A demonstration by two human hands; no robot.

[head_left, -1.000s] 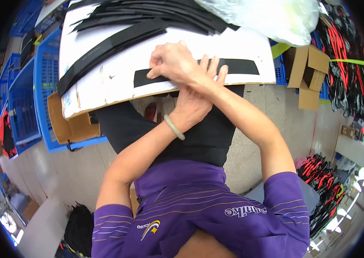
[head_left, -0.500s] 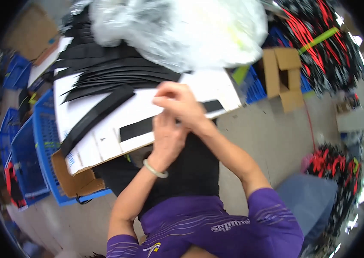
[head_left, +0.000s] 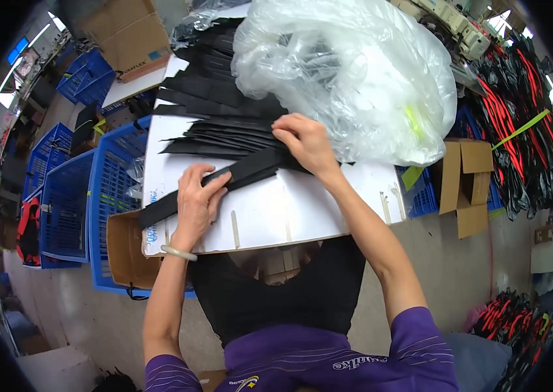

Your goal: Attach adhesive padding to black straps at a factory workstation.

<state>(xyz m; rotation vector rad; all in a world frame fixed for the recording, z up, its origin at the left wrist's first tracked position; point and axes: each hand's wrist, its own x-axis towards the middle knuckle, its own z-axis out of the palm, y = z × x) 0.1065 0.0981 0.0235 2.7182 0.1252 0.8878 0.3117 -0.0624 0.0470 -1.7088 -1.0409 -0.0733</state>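
On the white tabletop [head_left: 270,228], several flat black strips [head_left: 250,171] lie together slantwise, running from the front left corner up to the right. My left hand [head_left: 199,199] is closed over the lower part of these strips, with its thumb and fingers bent around their edge. A pale bracelet [head_left: 178,253] circles that wrist. Farther back, a fanned pile of black strips [head_left: 211,138] spreads to the left. At the right end of this pile is my right hand [head_left: 309,144], thumb and fingertips drawn close together. Whatever lies between those fingertips is hidden.
A large clear plastic bag [head_left: 361,85] covers the table's back right. Left of the table stand blue crates [head_left: 103,215] and an open cardboard box [head_left: 129,251]. On the right are another cardboard box [head_left: 469,186] and hanging black and red straps [head_left: 518,124].
The black strip that lay along the front edge under my hands is gone from there. My left hand has moved left onto the slanted strips; my right hand has moved to the fanned pile.
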